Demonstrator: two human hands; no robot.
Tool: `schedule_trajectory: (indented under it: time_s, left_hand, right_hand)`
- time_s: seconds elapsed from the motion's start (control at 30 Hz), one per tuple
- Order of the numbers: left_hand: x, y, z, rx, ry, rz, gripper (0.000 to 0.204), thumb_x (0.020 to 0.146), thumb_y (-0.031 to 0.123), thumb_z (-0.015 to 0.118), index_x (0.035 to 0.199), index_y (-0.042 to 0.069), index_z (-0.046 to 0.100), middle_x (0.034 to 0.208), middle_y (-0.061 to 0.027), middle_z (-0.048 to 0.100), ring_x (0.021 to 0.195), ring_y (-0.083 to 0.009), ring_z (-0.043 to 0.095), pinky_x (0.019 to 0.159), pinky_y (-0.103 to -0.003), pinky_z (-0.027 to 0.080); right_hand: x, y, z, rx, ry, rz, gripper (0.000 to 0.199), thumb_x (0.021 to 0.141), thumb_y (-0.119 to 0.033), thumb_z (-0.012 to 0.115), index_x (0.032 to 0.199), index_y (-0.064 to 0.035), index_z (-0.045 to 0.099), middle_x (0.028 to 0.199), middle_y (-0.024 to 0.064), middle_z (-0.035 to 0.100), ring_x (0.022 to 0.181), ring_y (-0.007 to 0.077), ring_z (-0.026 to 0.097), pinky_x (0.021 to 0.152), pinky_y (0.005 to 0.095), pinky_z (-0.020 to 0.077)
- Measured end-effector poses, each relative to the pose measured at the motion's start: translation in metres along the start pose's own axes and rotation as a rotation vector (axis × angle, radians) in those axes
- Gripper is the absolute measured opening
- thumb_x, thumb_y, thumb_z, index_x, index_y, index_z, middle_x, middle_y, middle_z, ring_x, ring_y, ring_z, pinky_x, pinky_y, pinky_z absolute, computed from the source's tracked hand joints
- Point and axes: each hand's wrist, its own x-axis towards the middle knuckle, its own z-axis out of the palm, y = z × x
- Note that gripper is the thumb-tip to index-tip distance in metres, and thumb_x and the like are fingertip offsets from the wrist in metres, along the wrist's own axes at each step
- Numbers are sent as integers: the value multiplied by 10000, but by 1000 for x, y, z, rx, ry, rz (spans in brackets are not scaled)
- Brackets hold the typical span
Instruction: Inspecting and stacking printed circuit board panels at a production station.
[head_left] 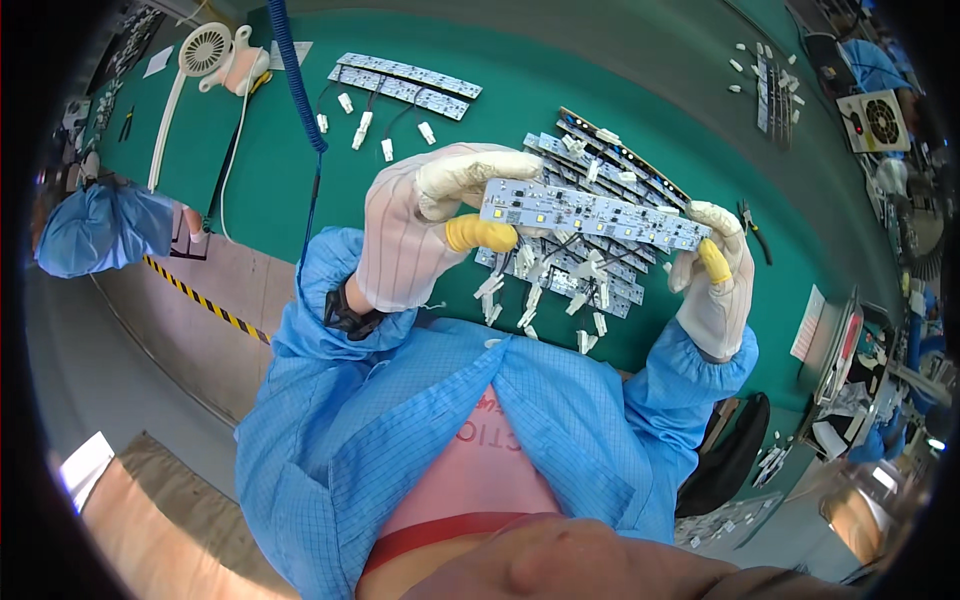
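A long white LED strip board [592, 215] with small components lies almost level in the air, slightly lower toward 3 o'clock.

Bright, even light falls from overhead, and the green bench [560, 90] is evenly lit with only soft, short shadows under the boards near its front edge. The white board [590, 213] held up between the gloves is sharp and slightly glossy, its small parts catching light. The gloves look pale but not washed out. Fisheye distortion bends the bench edges strongly, and a black rim closes every corner. The chest at the lower edge is blurred, too close to focus.
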Motion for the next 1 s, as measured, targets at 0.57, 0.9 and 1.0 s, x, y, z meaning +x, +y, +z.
schedule_trajectory:
  time_s: [0.57, 0.9, 1.0]
  left_hand:
    - [22, -39, -22, 484, -18, -216, 398, 890, 270, 591, 1194, 15, 580, 1030, -87, 647, 812, -104, 567, 700, -268, 453]
    - [13, -30, -16, 40, 142, -199, 601, 820, 420, 651, 1170, -58, 547, 1026, -105, 656, 857, -105, 613, 772, -207, 461]
    - [10, -30, -21, 101, 145, -188, 585, 826, 381, 655, 1175, -72, 527, 1025, -115, 656, 860, -131, 633, 776, -219, 479]
  right_hand:
    - [-23, -34, 28, 7, -21, -31, 411, 818, -138, 595, 1179, 23, 483, 1093, 157, 598, 571, 79, 523, 539, 207, 432]
    - [-17, -27, 17, 4, 103, 88, 690, 755, -418, 729, 1193, 50, 472, 972, 119, 611, 808, 150, 606, 539, 195, 434]
    - [-14, -26, 11, 23, 30, 110, 792, 709, -510, 743, 1192, 54, 468, 932, 119, 616, 728, 108, 590, 574, 186, 440]
